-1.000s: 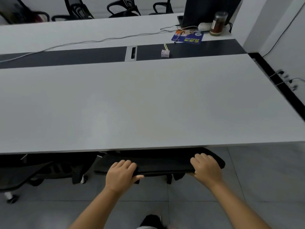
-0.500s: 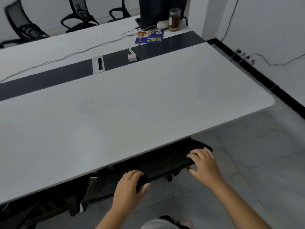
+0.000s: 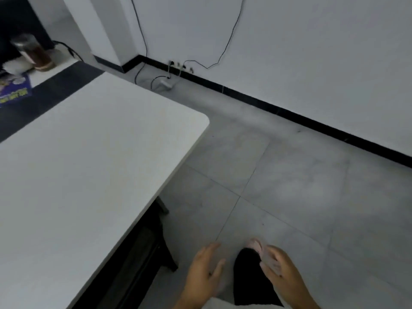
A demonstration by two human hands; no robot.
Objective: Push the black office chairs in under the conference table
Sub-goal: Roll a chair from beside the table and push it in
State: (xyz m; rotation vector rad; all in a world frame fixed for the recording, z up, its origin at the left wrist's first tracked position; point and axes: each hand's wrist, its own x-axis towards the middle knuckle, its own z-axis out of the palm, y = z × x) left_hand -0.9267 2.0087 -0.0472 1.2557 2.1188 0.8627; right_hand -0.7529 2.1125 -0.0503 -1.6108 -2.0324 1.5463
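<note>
Both hands hang empty over grey floor tiles (image 3: 289, 175), left hand (image 3: 204, 273) and right hand (image 3: 282, 272) with fingers spread. Leftward, the black office chair (image 3: 142, 253) sits tucked beneath the white conference table (image 3: 89, 175), its back lying along the table edge. White wall (image 3: 312, 52) with cables beyond.

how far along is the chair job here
Done: the black chair sits tucked under the conference table. In hand: nothing; left hand and right hand hang open over the floor. Left: no other chair shows in this view, so cannot tell.
</note>
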